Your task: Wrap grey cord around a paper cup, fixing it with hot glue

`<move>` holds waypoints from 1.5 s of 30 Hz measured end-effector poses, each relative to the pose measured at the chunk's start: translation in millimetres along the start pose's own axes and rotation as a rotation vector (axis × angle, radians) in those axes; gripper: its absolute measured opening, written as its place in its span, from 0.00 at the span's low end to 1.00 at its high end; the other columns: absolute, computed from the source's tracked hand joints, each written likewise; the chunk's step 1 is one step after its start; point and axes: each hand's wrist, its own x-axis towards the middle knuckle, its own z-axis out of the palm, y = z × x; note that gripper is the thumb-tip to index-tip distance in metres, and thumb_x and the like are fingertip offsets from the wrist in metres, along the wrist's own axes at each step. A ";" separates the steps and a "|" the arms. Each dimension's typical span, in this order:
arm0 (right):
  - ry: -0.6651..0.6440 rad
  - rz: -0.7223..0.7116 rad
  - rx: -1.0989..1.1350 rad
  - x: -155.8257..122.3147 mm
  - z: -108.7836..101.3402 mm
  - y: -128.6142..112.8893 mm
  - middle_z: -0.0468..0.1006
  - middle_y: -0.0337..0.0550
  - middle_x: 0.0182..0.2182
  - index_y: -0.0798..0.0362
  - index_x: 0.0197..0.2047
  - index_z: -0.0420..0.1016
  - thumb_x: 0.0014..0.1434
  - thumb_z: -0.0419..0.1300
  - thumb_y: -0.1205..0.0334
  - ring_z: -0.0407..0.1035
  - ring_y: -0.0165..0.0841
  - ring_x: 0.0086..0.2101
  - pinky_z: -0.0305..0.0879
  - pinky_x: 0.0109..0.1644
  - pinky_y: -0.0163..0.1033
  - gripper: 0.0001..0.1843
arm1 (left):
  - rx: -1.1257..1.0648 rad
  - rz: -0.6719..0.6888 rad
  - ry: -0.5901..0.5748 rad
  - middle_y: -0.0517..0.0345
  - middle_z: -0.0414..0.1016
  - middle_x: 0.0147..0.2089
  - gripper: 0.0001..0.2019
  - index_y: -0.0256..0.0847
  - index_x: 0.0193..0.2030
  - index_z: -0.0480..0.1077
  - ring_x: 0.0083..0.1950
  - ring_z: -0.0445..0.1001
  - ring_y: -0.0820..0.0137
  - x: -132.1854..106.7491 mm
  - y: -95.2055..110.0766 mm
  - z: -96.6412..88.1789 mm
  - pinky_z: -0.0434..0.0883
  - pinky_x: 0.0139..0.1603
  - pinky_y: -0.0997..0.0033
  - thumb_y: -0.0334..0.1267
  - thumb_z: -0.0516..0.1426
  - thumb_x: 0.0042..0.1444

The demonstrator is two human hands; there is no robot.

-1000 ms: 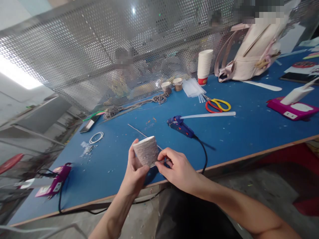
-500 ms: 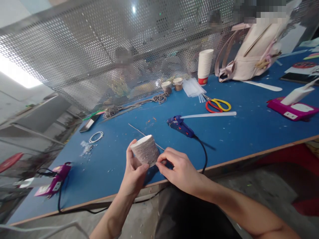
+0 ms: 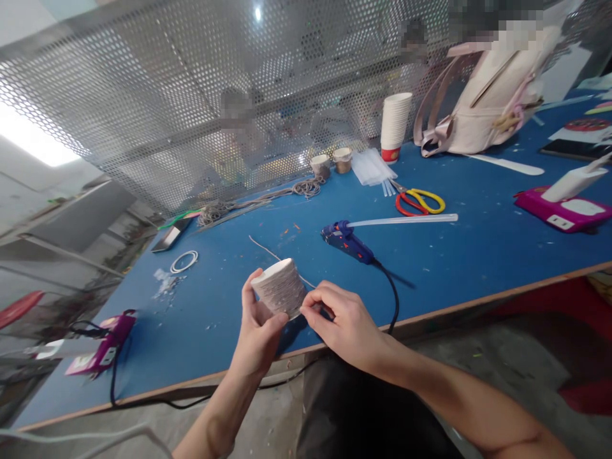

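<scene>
A paper cup [image 3: 280,290] wrapped in grey-brown cord is tilted in my left hand [image 3: 258,322], its white rim up and to the left. The left thumb presses the lower edge while the fingers go round the far side. My right hand [image 3: 340,319] pinches with thumb and forefinger at the cup's lower right edge; a cord end is probably there but too small to make out. A thin length of cord [image 3: 261,244] lies on the table behind the cup. Beyond my right hand rests a blue hot glue gun [image 3: 348,241] with a long clear glue stick [image 3: 406,220] in it.
Red-and-yellow-handled scissors [image 3: 421,201], stacked paper cups [image 3: 396,127], two small cord-wrapped cups [image 3: 342,160], and a cord bundle [image 3: 215,213] stand or lie along the mesh screen [image 3: 191,102]. Purple power strips [image 3: 559,207] sit at both sides. A pale backpack [image 3: 488,115] stands back right.
Both hands and the wrapped cup stay nearly in place. The right fingertips have shifted very slightly at the cup's edge, and the view has moved a little.
</scene>
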 end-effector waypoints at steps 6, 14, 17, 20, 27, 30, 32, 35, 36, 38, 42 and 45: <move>0.027 0.049 -0.005 -1.4 2.9 0.8 0.72 0.37 0.26 0.51 0.28 0.69 0.59 0.56 0.66 0.66 0.28 0.27 0.61 0.31 0.33 0.08 | -0.012 -0.004 0.005 0.58 0.73 0.52 0.36 0.54 0.57 0.62 0.51 0.73 0.62 -3.0 4.0 4.8 0.69 0.55 0.59 0.36 0.68 0.40; 0.031 0.070 -0.005 -0.2 5.2 0.0 0.73 0.37 0.26 0.51 0.27 0.68 0.57 0.57 0.66 0.66 0.27 0.26 0.61 0.30 0.33 0.07 | 0.020 -0.006 0.001 0.57 0.72 0.54 0.40 0.55 0.59 0.60 0.52 0.73 0.62 -3.3 -0.3 5.0 0.69 0.55 0.60 0.39 0.70 0.37; 0.017 0.074 0.012 -0.6 4.3 0.3 0.72 0.37 0.26 0.51 0.27 0.68 0.57 0.58 0.66 0.66 0.27 0.25 0.61 0.30 0.33 0.07 | 0.007 -0.027 0.009 0.58 0.72 0.53 0.38 0.56 0.58 0.61 0.51 0.74 0.63 -2.3 0.6 4.5 0.69 0.55 0.61 0.37 0.69 0.39; 0.001 0.075 0.032 -1.1 1.8 0.3 0.72 0.36 0.26 0.51 0.28 0.69 0.58 0.59 0.66 0.65 0.27 0.25 0.61 0.31 0.33 0.07 | -0.038 -0.074 0.001 0.59 0.73 0.53 0.37 0.56 0.58 0.63 0.51 0.73 0.64 -1.8 3.8 4.7 0.69 0.55 0.62 0.35 0.69 0.39; 0.017 0.046 0.037 -1.3 -0.7 1.1 0.72 0.36 0.26 0.52 0.28 0.69 0.58 0.59 0.67 0.64 0.26 0.26 0.61 0.32 0.33 0.07 | -0.111 -0.138 0.028 0.57 0.74 0.54 0.38 0.55 0.59 0.65 0.54 0.73 0.59 -2.4 8.3 7.6 0.67 0.59 0.53 0.35 0.68 0.38; 0.018 0.047 0.033 -1.0 -0.2 1.1 0.72 0.36 0.26 0.52 0.28 0.69 0.58 0.58 0.67 0.65 0.26 0.26 0.62 0.32 0.32 0.07 | -0.118 -0.146 0.025 0.57 0.75 0.54 0.37 0.54 0.59 0.65 0.53 0.74 0.60 -2.3 8.7 7.9 0.67 0.59 0.55 0.34 0.68 0.38; 0.019 0.042 0.029 -0.8 0.2 1.4 0.72 0.36 0.26 0.52 0.28 0.69 0.58 0.58 0.67 0.65 0.26 0.26 0.62 0.32 0.32 0.07 | -0.125 -0.150 0.019 0.58 0.75 0.53 0.37 0.56 0.59 0.64 0.51 0.74 0.62 -2.4 9.1 7.6 0.68 0.58 0.57 0.34 0.67 0.39; 0.028 0.029 0.016 -0.5 0.8 2.3 0.72 0.37 0.26 0.52 0.28 0.69 0.58 0.58 0.66 0.65 0.26 0.26 0.62 0.32 0.32 0.07 | -0.134 -0.148 0.018 0.62 0.74 0.53 0.36 0.60 0.58 0.64 0.49 0.75 0.66 -2.3 9.3 6.8 0.69 0.56 0.59 0.33 0.66 0.42; 0.031 0.027 0.014 -0.3 1.1 2.7 0.73 0.37 0.26 0.52 0.28 0.69 0.58 0.58 0.66 0.65 0.26 0.26 0.62 0.32 0.32 0.07 | -0.136 -0.148 0.016 0.62 0.74 0.53 0.35 0.61 0.58 0.64 0.48 0.75 0.66 -2.1 8.8 6.5 0.69 0.56 0.60 0.33 0.66 0.42; 0.041 0.030 0.015 0.0 1.8 3.1 0.72 0.37 0.26 0.52 0.27 0.69 0.58 0.58 0.66 0.65 0.26 0.25 0.62 0.31 0.32 0.07 | -0.135 -0.147 0.006 0.61 0.74 0.54 0.35 0.61 0.59 0.63 0.49 0.75 0.66 -1.0 6.6 6.1 0.68 0.57 0.60 0.33 0.66 0.43; 0.048 0.030 0.020 1.1 2.1 2.6 0.72 0.36 0.26 0.52 0.27 0.68 0.57 0.59 0.67 0.65 0.26 0.25 0.61 0.31 0.32 0.07 | -0.095 -0.105 -0.020 0.57 0.74 0.53 0.39 0.55 0.59 0.63 0.53 0.74 0.61 3.7 -2.1 4.3 0.67 0.59 0.57 0.36 0.69 0.38; 0.023 0.030 0.018 2.4 -0.5 0.9 0.71 0.36 0.26 0.52 0.27 0.68 0.57 0.59 0.67 0.64 0.26 0.25 0.61 0.31 0.32 0.07 | -0.062 -0.058 -0.009 0.55 0.75 0.52 0.42 0.53 0.58 0.63 0.52 0.75 0.58 7.4 -6.5 2.9 0.69 0.56 0.55 0.37 0.71 0.33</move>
